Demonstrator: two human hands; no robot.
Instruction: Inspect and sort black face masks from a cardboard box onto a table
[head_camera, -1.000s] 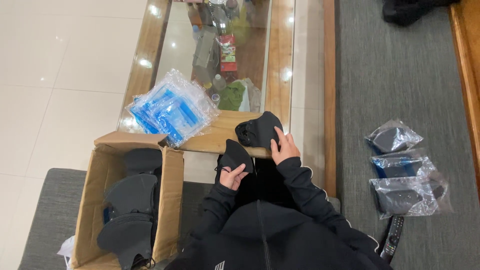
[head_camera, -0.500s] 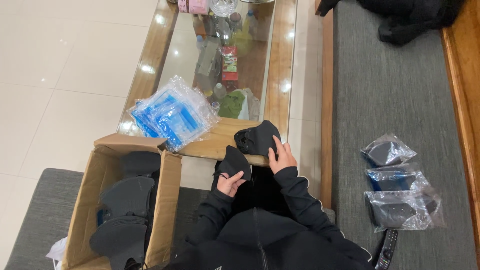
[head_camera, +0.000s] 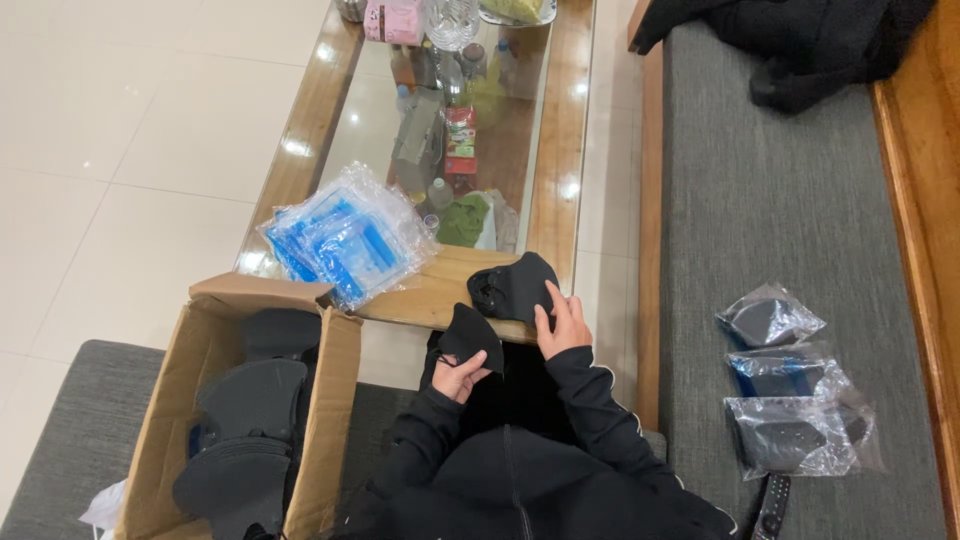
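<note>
- The left hand (head_camera: 458, 375) is pinched shut on a black mask (head_camera: 472, 338), held over the lap just below the table edge (head_camera: 440, 300).
- The right hand (head_camera: 562, 323) rests flat, fingers spread, on a small pile of black masks (head_camera: 515, 285) on that edge.
- The pile lies at about one o'clock from the held mask, close by; the right hand is nearer it.

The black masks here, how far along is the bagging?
Done: three bagged masks lie on the grey bench. In hand: the left hand holds one black mask, while the right hand rests on another black mask at the table edge. Left: the cardboard box holds loose masks, and a pile of blue bags waits on the table.
</note>
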